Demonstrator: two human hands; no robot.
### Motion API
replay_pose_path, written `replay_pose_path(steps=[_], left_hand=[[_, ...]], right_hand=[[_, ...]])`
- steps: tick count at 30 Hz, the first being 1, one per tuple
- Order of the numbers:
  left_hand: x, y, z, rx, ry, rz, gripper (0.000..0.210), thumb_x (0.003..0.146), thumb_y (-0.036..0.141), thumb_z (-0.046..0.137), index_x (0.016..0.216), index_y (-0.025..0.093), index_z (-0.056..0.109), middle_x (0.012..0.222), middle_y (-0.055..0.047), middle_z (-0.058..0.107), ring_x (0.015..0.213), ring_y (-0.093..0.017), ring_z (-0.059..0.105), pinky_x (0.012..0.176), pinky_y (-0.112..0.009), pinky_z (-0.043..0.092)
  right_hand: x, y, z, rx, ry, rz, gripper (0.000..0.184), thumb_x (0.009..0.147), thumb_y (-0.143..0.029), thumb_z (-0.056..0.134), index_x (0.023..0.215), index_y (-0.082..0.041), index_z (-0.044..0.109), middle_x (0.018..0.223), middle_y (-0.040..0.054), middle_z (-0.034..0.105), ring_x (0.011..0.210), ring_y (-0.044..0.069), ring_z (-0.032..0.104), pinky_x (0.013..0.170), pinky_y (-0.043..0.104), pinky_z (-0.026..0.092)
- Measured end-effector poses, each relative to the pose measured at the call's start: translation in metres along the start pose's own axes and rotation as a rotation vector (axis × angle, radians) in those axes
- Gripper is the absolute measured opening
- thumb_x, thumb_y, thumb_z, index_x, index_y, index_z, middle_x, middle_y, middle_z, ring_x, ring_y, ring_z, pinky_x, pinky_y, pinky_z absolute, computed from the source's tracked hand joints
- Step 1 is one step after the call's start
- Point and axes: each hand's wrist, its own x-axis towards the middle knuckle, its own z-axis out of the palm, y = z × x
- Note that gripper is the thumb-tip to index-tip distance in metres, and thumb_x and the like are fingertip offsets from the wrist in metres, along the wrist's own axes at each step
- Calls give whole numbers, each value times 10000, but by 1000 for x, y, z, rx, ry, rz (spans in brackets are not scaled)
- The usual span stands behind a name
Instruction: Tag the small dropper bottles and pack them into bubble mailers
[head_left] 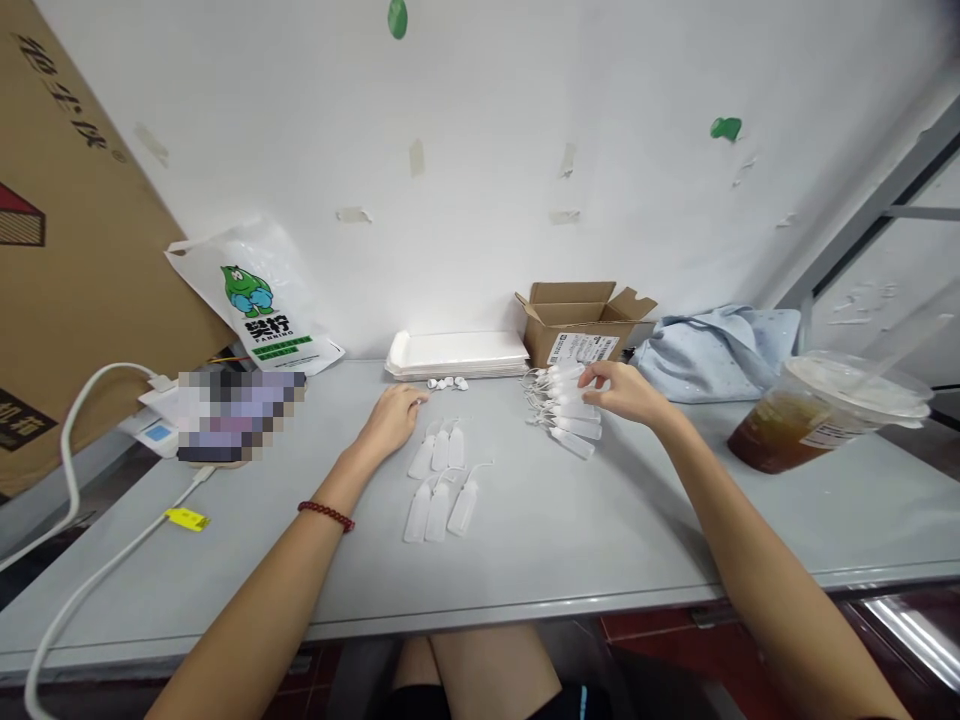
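My left hand (pixel 394 416) rests on the table with its fingers curled together. Its fingertips are beside a short row of small white caps (pixel 448 383); whatever they pinch is too small to make out. Nearer me lie two groups of small translucent plastic bottles (pixel 437 513), each with a thin looped strap or tip at its neck. My right hand (pixel 622 390) reaches over a pile of similar bottles (pixel 576 425) on the right. Its thumb and fingers close around the base end of one bottle at the pile's upper part.
A stack of white trays (pixel 459 352) and an open cardboard box (pixel 574 335) stand against the wall. Right of them are a light blue cloth bag (pixel 716 355) and a drink cup (pixel 795 420). A phone (pixel 240 415), white cable (pixel 142 540) and plastic bag (pixel 255 300) lie left.
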Motion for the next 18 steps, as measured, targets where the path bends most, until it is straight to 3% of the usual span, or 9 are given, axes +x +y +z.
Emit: replay_pose_path(steps=[3,7,9,11,13,15,18], left_hand=[[0,3,-4,15,-18,-30,324,783,101,425,920,168,711,1015,-102,708,987,-250,623,935,-401,472],[-2,9,-9,25,-48,-94,303,758,86,443,867,160,716,935,-109,712,925,-247,644,885,-367,492],[-3,13,-13,25,-59,-129,286,740,81,461,837,167,716,886,-98,714,880,-242,654,836,-346,506],[-4,17,-16,22,-73,-154,262,727,84,482,808,173,715,840,-84,718,836,-234,661,788,-324,512],[-5,19,-19,23,-87,-169,233,730,100,503,790,174,715,810,-77,722,802,-229,665,758,-311,511],[-5,21,-21,30,-95,-173,212,745,123,514,787,173,716,809,-79,726,798,-230,666,752,-307,506],[-5,22,-23,45,-107,-171,210,765,136,509,799,162,715,822,-90,725,799,-234,663,760,-314,498]], right_hand=[[-2,-2,1,-77,53,-29,146,666,-220,537,751,-176,647,783,53,631,753,201,575,666,288,408],[-9,-22,10,-274,337,-55,126,743,-187,478,749,-167,602,859,133,642,873,283,570,637,325,389],[-19,-43,20,-232,388,-136,149,785,-172,445,799,-163,593,862,141,645,855,269,575,650,325,393],[-35,-69,30,-68,241,-318,158,823,-176,428,840,-160,584,794,103,644,736,204,575,659,301,405],[-55,-93,41,96,-99,-498,164,855,-192,429,893,-169,587,719,42,637,612,143,548,610,256,391],[-73,-111,49,134,-355,-567,169,876,-197,432,888,-179,600,629,2,610,536,118,508,558,234,352],[-91,-122,60,141,-453,-557,193,918,-260,428,970,-163,587,649,17,634,563,135,539,552,236,337]])
